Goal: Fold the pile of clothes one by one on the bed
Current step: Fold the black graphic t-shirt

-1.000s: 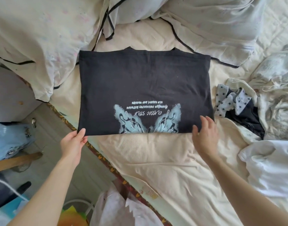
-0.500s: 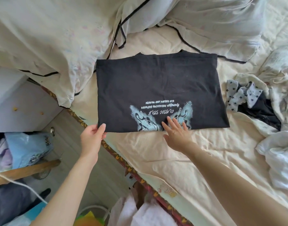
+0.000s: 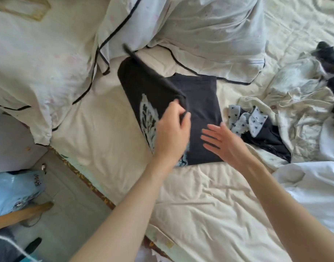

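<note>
A black T-shirt (image 3: 200, 103) with a pale blue print lies on the cream bed sheet (image 3: 200, 195). Its left half is lifted and swung over toward the right half. My left hand (image 3: 171, 133) grips the near corner of that lifted half, fingers curled round the cloth. My right hand (image 3: 222, 144) lies flat, fingers straight, on the right half of the shirt near its front edge. A heap of unfolded clothes (image 3: 294, 110) sits to the right, with a star-patterned piece (image 3: 245, 120) nearest the shirt.
Pillows and a white duvet with black piping (image 3: 162, 35) lie at the back. A white garment (image 3: 313, 186) is at the right. The bed's edge (image 3: 90, 184) runs diagonally at the left, with floor, a blue bag (image 3: 16, 191) and a wooden leg beyond.
My left hand has taken the shirt's left near corner and carried it up and rightward, folding the left half over. My right hand shifted right and lies flat on the shirt.
</note>
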